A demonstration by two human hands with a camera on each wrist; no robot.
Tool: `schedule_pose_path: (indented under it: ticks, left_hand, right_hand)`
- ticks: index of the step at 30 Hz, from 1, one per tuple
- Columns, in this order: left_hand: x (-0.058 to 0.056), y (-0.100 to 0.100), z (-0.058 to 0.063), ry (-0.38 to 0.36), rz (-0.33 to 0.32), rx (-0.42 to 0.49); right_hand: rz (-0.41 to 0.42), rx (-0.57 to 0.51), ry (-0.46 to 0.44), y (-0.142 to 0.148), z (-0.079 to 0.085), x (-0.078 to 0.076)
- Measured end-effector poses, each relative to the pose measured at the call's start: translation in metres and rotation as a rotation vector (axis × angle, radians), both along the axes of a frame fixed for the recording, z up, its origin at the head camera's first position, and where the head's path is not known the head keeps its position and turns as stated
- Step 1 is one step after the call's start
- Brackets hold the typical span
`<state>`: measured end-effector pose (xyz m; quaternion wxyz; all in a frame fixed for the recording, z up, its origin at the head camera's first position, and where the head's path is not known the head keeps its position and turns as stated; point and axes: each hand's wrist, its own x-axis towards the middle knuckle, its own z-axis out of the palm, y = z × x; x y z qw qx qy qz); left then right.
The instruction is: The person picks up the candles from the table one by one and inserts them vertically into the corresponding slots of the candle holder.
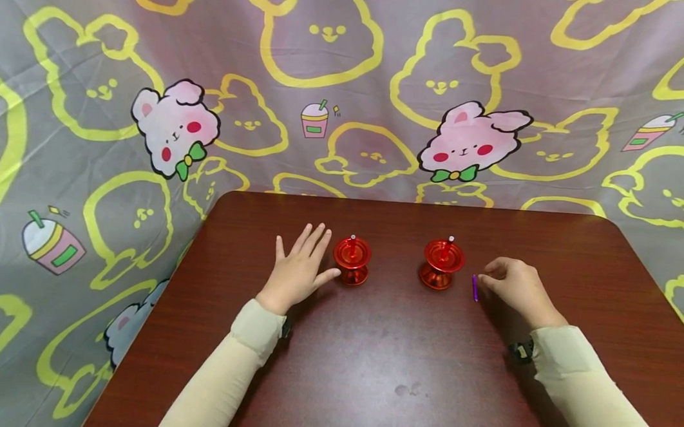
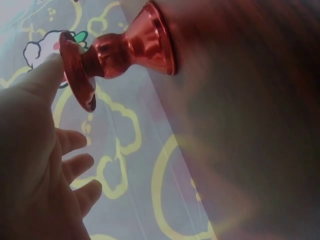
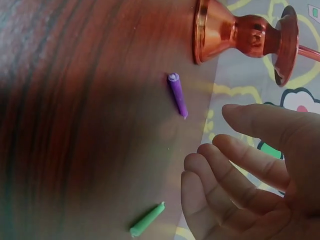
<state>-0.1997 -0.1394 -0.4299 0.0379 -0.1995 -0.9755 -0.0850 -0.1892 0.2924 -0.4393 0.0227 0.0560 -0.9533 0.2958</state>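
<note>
My left hand point(image 1: 298, 272) has its fingers spread beside a shiny red candle holder point(image 1: 354, 274), the thumb tip close to its dish. In the left wrist view that holder point(image 2: 112, 55) stands on its flared foot, and the thumb overlaps the dish rim. A second red candle holder point(image 1: 436, 276) stands to the right; each has a thin red stick with a pale tip rising from its dish. Beside a small purple candle point(image 1: 475, 288) hovers my right hand point(image 1: 518, 287), fingers loosely bent around nothing. A green candle point(image 3: 147, 220) lies below its fingers, hidden in the head view.
Everything stands on a dark red-brown wooden table point(image 1: 368, 370) with rounded far corners. Behind it hangs a grey curtain point(image 1: 359, 111) with yellow outlines and cartoon rabbits. Dark straps point(image 1: 522, 352) show at both wrists.
</note>
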Motion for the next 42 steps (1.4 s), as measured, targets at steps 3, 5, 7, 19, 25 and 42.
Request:
schedule_pose_path:
  ticks: [3,5,7,19,25,42]
  left_hand:
    - [0.002,0.002,-0.001,-0.005,-0.006,-0.001]
    - [0.003,0.003,-0.001,-0.021,-0.006,0.002]
    - [0.004,0.003,-0.001,-0.028,-0.006,0.005]
    - [0.007,0.004,-0.002,-0.047,-0.016,0.015]
    - [0.007,0.005,-0.004,-0.058,-0.030,-0.005]
    - [0.009,0.010,-0.005,-0.053,-0.070,-0.004]
  right_hand:
    - [0.002,-0.001,-0.031,-0.001,-0.002,0.000]
    - [0.004,-0.002,-0.046,-0.002,-0.002,0.000]
    - [0.006,-0.003,-0.056,-0.003,-0.003,0.000]
    - [-0.002,0.016,-0.077,-0.006,-0.009,0.000]
    - [-0.024,0.022,-0.072,-0.009,-0.010,0.001]
    - [-0.039,0.041,-0.101,-0.012,-0.009,-0.001]
